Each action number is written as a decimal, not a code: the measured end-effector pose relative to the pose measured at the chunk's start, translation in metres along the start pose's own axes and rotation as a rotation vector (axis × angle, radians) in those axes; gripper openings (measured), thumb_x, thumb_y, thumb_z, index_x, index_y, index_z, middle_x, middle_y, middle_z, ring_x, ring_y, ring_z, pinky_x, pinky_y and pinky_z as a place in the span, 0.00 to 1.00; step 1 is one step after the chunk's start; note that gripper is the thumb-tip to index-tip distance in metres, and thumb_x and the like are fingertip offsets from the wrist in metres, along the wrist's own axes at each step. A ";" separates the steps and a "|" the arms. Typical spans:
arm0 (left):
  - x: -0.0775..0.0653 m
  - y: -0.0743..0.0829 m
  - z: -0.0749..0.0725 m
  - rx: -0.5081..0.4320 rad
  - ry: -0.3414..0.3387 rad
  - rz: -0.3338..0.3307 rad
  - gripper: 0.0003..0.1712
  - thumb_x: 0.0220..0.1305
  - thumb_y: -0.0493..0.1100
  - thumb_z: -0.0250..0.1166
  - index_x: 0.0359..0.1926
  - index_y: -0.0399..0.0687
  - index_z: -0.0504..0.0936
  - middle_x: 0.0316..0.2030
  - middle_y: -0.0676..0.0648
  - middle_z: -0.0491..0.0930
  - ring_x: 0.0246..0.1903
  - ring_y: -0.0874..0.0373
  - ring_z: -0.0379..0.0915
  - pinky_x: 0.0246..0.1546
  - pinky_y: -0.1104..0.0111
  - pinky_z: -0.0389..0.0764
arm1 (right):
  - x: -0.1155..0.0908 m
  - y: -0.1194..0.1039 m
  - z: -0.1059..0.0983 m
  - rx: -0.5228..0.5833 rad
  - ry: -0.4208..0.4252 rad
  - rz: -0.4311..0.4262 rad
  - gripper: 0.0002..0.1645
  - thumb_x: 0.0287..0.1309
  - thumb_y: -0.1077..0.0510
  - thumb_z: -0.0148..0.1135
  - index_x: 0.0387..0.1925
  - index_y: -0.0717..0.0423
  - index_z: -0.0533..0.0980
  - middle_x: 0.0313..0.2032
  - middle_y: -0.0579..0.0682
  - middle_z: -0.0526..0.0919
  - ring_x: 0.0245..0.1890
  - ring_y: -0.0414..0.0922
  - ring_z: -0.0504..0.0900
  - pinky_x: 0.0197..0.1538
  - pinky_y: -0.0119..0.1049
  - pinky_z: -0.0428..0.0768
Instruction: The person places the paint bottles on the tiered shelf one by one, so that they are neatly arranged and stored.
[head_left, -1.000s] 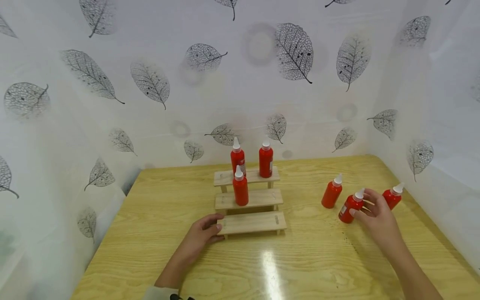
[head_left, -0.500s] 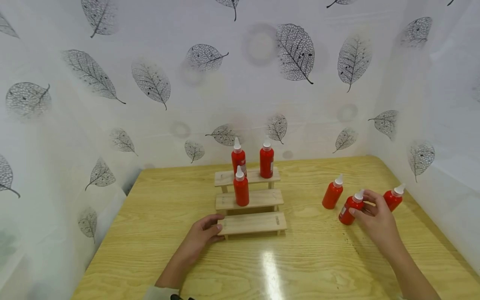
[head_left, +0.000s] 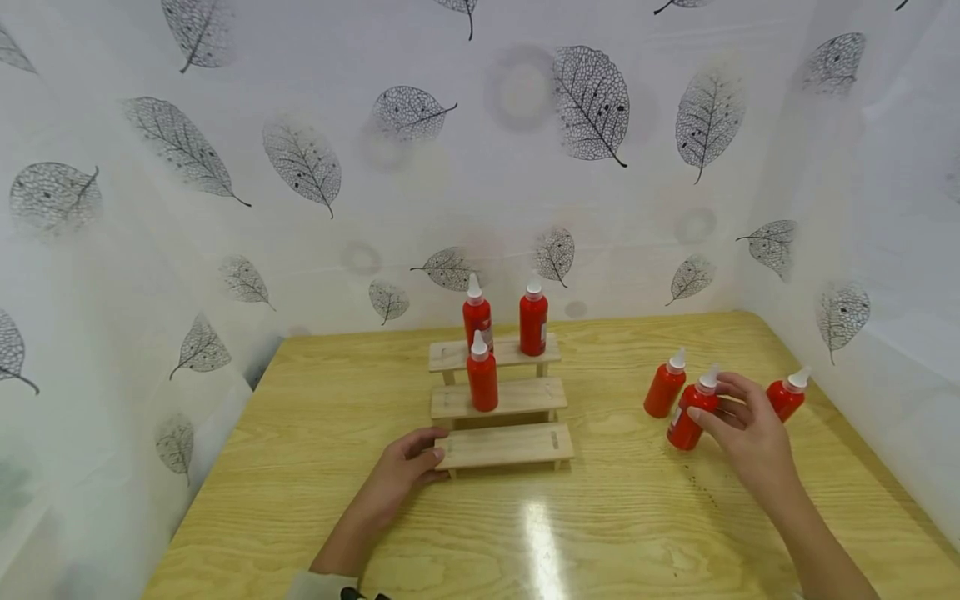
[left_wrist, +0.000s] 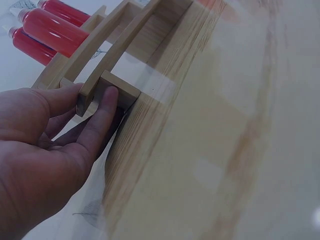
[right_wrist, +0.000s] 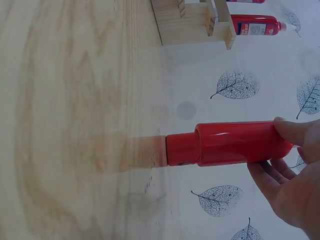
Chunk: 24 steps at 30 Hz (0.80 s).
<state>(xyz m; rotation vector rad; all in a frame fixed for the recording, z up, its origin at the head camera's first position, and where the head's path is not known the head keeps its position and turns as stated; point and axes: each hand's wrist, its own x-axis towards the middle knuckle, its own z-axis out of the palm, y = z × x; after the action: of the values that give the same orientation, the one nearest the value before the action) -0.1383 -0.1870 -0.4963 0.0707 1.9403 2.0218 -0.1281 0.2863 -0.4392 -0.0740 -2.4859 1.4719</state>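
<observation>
My right hand [head_left: 753, 433] pinches a red squeeze bottle [head_left: 686, 425] with a white pointed cap near its top. In the right wrist view this bottle [right_wrist: 240, 144] appears raised off the table, with another red bottle behind it. My left hand [head_left: 401, 471] grips the left end of the lowest step of a three-tier wooden stand [head_left: 502, 447]; in the left wrist view a finger lies against the stand's leg [left_wrist: 122, 90]. Red bottles stand on the top tier, one left [head_left: 476, 321] and one right [head_left: 533, 327]. Another bottle [head_left: 482, 385] stands at the middle tier's left.
One red bottle [head_left: 665, 388] stands on the wooden table [head_left: 337, 400] just left of the held one. Another bottle [head_left: 785, 400] is right of my right hand, partly hidden by it. A white leaf-print sheet [head_left: 480, 183] hangs around the back and sides.
My right hand has lifted the bottle slightly and moved it a little to the left, toward the neighbouring bottle. My left hand stays on the stand.
</observation>
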 end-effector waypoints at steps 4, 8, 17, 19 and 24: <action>0.000 0.001 0.000 0.001 -0.001 0.009 0.26 0.72 0.38 0.62 0.68 0.34 0.70 0.64 0.35 0.68 0.54 0.53 0.75 0.56 0.58 0.85 | -0.002 -0.011 0.006 0.032 -0.022 -0.033 0.39 0.65 0.55 0.68 0.72 0.55 0.62 0.55 0.38 0.73 0.48 0.18 0.72 0.46 0.11 0.78; 0.000 0.000 0.000 0.009 -0.007 0.019 0.26 0.73 0.38 0.61 0.68 0.34 0.70 0.64 0.35 0.67 0.54 0.54 0.75 0.56 0.58 0.85 | -0.002 -0.024 0.015 0.084 -0.052 -0.088 0.37 0.65 0.59 0.68 0.70 0.58 0.63 0.55 0.34 0.72 0.49 0.20 0.75 0.48 0.13 0.79; 0.001 -0.002 -0.001 -0.002 -0.004 0.006 0.26 0.72 0.39 0.62 0.67 0.34 0.70 0.65 0.36 0.68 0.54 0.53 0.75 0.56 0.57 0.85 | 0.005 -0.048 0.043 0.105 -0.099 -0.199 0.36 0.63 0.58 0.69 0.69 0.56 0.64 0.57 0.47 0.75 0.52 0.24 0.76 0.52 0.14 0.78; 0.001 -0.002 -0.001 -0.004 -0.003 0.005 0.26 0.72 0.39 0.62 0.67 0.35 0.70 0.64 0.36 0.68 0.54 0.53 0.74 0.57 0.57 0.85 | 0.008 -0.054 0.050 0.116 -0.109 -0.219 0.36 0.63 0.59 0.69 0.68 0.57 0.65 0.58 0.51 0.75 0.52 0.25 0.76 0.53 0.14 0.78; 0.001 -0.002 -0.001 0.001 -0.004 0.010 0.26 0.73 0.39 0.62 0.68 0.35 0.70 0.64 0.35 0.68 0.54 0.53 0.75 0.56 0.57 0.85 | 0.015 -0.072 0.068 0.180 -0.148 -0.249 0.35 0.63 0.61 0.69 0.68 0.58 0.65 0.60 0.55 0.75 0.53 0.28 0.77 0.57 0.17 0.78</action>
<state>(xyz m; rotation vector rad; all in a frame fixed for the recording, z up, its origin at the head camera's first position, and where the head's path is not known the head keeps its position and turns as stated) -0.1389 -0.1881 -0.4983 0.0847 1.9425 2.0259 -0.1526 0.1953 -0.4048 0.3759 -2.3539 1.6324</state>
